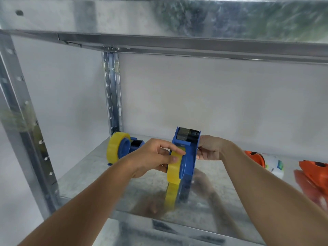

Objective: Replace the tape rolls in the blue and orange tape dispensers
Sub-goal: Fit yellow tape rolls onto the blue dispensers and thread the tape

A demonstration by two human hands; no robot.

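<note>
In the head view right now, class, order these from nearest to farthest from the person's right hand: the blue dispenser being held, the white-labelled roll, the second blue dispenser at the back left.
1. The held blue dispenser: in the right hand grip, centre of the shelf.
2. The white-labelled roll: lying to the right.
3. The second blue dispenser: back left, beyond the left hand.

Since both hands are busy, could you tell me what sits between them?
In the head view, the blue dispenser with its yellow roll sits between left hand and right hand.

A galvanised metal shelf (106, 176) fills the frame, with perforated uprights (113, 89) at left and a white wall (213, 96) behind.
</note>
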